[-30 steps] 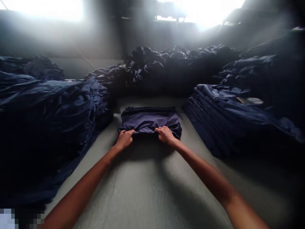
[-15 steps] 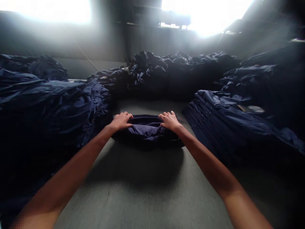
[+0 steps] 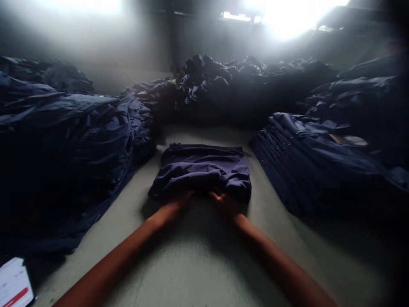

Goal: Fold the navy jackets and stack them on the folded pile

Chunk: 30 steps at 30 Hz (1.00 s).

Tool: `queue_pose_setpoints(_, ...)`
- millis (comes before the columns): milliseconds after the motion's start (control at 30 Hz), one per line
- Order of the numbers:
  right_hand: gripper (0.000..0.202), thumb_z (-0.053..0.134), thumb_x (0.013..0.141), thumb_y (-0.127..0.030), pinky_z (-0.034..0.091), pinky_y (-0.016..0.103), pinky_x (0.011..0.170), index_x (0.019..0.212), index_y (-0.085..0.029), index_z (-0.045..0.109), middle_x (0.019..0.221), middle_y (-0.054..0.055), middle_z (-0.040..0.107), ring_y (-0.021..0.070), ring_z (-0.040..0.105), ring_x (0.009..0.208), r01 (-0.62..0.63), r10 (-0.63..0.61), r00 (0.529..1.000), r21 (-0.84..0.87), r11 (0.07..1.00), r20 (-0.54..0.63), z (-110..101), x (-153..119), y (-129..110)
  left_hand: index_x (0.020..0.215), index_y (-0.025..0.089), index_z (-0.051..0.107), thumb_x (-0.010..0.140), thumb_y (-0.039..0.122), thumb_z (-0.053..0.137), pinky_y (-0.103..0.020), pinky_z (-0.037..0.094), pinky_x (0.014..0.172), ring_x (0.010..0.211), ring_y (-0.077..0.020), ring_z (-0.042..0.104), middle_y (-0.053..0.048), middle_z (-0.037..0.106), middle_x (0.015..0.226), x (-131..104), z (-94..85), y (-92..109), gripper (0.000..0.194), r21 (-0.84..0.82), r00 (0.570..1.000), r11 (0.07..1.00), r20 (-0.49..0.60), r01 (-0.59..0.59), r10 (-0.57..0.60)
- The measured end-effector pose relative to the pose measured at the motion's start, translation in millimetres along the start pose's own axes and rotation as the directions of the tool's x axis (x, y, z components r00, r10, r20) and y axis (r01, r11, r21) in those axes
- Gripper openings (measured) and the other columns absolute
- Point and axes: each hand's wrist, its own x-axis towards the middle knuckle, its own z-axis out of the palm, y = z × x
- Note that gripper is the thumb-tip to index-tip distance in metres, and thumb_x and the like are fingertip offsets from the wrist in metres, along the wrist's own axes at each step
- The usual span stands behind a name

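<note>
A folded navy-blue garment [image 3: 204,166] lies on the grey table top [image 3: 191,264], wrinkled across its upper face. At its near edge, left of the middle, is my left hand [image 3: 179,201], fingers pointing inward and stretched out. My right hand [image 3: 225,204] sits opposite, right of the middle, with its thumb side and fingers apart against the same edge. Both hands are in shadow and a little blurred. The garment's front overhangs some fingertips, so how far they reach beneath it is hidden.
A tall stack of navy garments [image 3: 96,128] stands at left. Another stack [image 3: 303,157], with a pale label or card [image 3: 349,140] on it, lies at right. A crumpled navy heap [image 3: 217,81] spans the back. A lit phone [image 3: 15,283] lies at lower left.
My hands have let go of the garment's far part and drawn back to its near edge. The garment, bunched up before, now lies flatter. The phone has come into view.
</note>
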Motion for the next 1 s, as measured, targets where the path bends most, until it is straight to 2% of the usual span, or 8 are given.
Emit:
queue_pose_setpoints(133, 0.05, 0.047, 0.092, 0.0, 0.058, 0.033, 0.089, 0.127, -0.023, 0.074, 0.138, 0.011, 0.068, 0.0233, 0.069, 0.112, 0.086, -0.082, 0.977, 0.01, 0.996, -0.195, -20, 9, -4, 0.156, 0.023, 0.048, 0.1, 0.04, 0.059, -0.059, 0.026, 0.128, 0.159, -0.0378, 0.024, -0.012, 0.035, 0.169, 12, 8.2, 6, 0.059, 0.088, 0.99, 0.996, -0.138, 0.025, -0.013)
queue_pose_setpoints(300, 0.037, 0.049, 0.099, -0.007, 0.052, 0.031, 0.076, 0.118, -0.023, 0.076, 0.099, 0.006, 0.074, 0.0186, 0.065, 0.087, 0.297, -0.234, 0.795, 0.023, 0.955, -0.56, -61, -13, -25, 0.153, 0.02, 0.051, 0.104, 0.036, 0.056, -0.06, 0.023, 0.129, 0.161, -0.0341, 0.015, -0.013, 0.034, 0.169, 10, -10.2, 16, 0.052, 0.202, 0.946, 0.977, -0.3, -0.066, 0.125)
queue_pose_setpoints(467, 0.026, 0.054, 0.103, -0.014, 0.047, 0.036, 0.08, 0.117, -0.023, 0.073, 0.085, 0.003, 0.071, 0.0194, 0.061, 0.082, 0.364, -0.251, 0.659, 0.008, 0.932, -0.709, -92, -42, -51, 0.142, 0.022, 0.06, 0.103, 0.031, 0.059, -0.059, 0.026, 0.128, 0.155, -0.0327, 0.034, -0.01, 0.054, 0.155, -15, -32.3, 42, 0.04, 0.225, 0.875, 0.97, -0.449, -0.087, 0.183)
queue_pose_setpoints(567, 0.027, 0.056, 0.101, -0.008, 0.045, 0.034, 0.075, 0.119, -0.021, 0.072, 0.084, 0.003, 0.07, 0.0176, 0.059, 0.077, 0.376, -0.276, 0.646, -0.018, 0.926, -0.711, -101, -63, -64, 0.12, 0.024, 0.07, 0.102, 0.02, 0.057, -0.054, 0.035, 0.122, 0.139, -0.0284, 0.053, -0.006, 0.07, 0.132, -32, -40.9, 54, 0.023, 0.154, 0.839, 0.979, -0.508, -0.134, 0.194)
queue_pose_setpoints(667, 0.028, 0.059, 0.098, -0.004, 0.043, 0.031, 0.069, 0.12, -0.018, 0.071, 0.086, 0.005, 0.07, 0.0161, 0.059, 0.073, 0.392, -0.322, 0.631, -0.068, 0.917, -0.705, -106, -84, -73, 0.107, 0.024, 0.07, 0.1, 0.015, 0.054, -0.048, 0.042, 0.112, 0.119, -0.0247, 0.062, -0.003, 0.075, 0.11, -49, -50.8, 60, 0.02, 0.041, 0.821, 0.982, -0.543, -0.185, 0.177)
queue_pose_setpoints(767, 0.024, 0.064, 0.099, -0.011, 0.043, 0.031, 0.068, 0.121, -0.017, 0.07, 0.081, 0.004, 0.068, 0.0161, 0.059, 0.071, 0.395, -0.301, 0.683, -0.01, 0.919, -0.665, -112, -101, -79, 0.099, 0.022, 0.067, 0.098, 0.017, 0.051, -0.043, 0.046, 0.102, 0.11, -0.0242, 0.063, -0.004, 0.074, 0.099, -64, -65.0, 64, 0.017, -0.106, 0.825, 0.978, -0.558, -0.181, 0.092)
queue_pose_setpoints(900, 0.024, 0.053, 0.108, -0.032, 0.049, 0.031, 0.073, 0.121, -0.02, 0.069, 0.087, 0.004, 0.069, 0.0165, 0.064, 0.077, 0.424, -0.219, 0.831, 0.326, 0.845, -0.511, -115, -106, -73, 0.095, 0.022, 0.067, 0.101, 0.023, 0.049, -0.033, 0.053, 0.09, 0.1, -0.0202, 0.068, -0.003, 0.073, 0.097, -77, -84.9, 65, 0.019, -0.344, 0.965, 0.935, -0.262, -0.082, -0.012)
queue_pose_setpoints(1000, 0.027, 0.048, 0.109, -0.03, 0.054, 0.034, 0.086, 0.124, -0.022, 0.069, 0.106, 0.007, 0.071, 0.0192, 0.067, 0.097, 0.311, -0.118, 0.893, 0.406, 0.859, -0.434, -103, -93, -51, 0.105, 0.023, 0.07, 0.104, 0.029, 0.048, -0.032, 0.054, 0.097, 0.108, -0.0197, 0.068, -0.004, 0.072, 0.114, -75, -88.0, 53, 0.024, -0.37, 0.977, 0.929, -0.192, 0.011, -0.089)
